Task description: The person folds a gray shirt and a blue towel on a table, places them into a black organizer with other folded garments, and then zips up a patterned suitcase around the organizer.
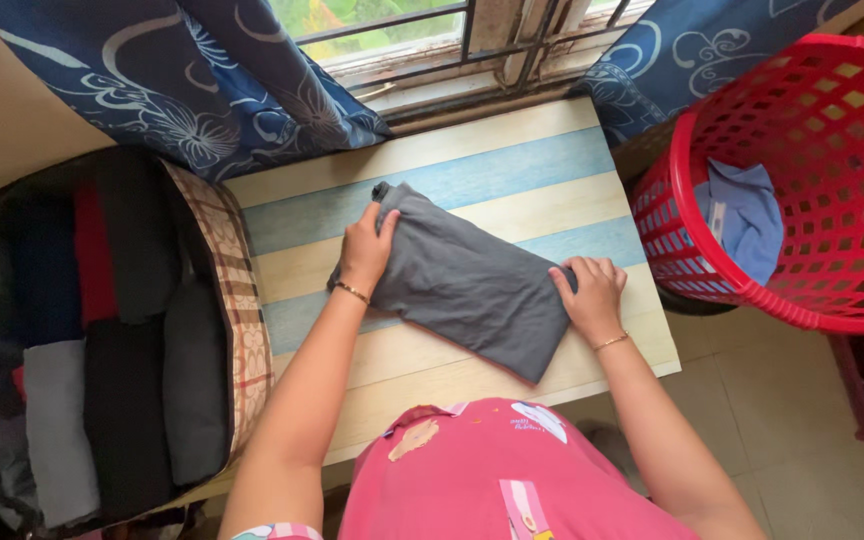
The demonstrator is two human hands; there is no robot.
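So you've got the folded grey garment (pixel 467 285) lying diagonally across the middle of the striped table (pixel 512 160). Its long axis runs from the far-left end, up toward the window side, down to the near-right, where its lower corner sits close to the table's near edge. That slant is the thing to keep in mind, because your hands sit at opposite ends of it.

Your left hand (pixel 365 250) is on the far-left end, palm down, fingers together and pressing flat on the cloth. It isn't pinching anything that I can see. Your right hand (pixel 592 295) is on the near-right end by the garment's right edge, fingers curled down onto the fabric. Whether it's actually gripping a fold or just resting there, I can't tell from this view.

Neither hand is really nearer, since both are touching the garment, one per end, with the bulk of the cloth stretched between them.

Around you, the open suitcase (pixel 222 290) sits just off the table's left edge, with dark, red and grey folded clothes packed in rows. The red laundry basket (pixel 822 150) is off the right edge with a blue garment (pixel 747 215) inside. So your left hand is the one on the suitcase side, and the right is on the basket side.
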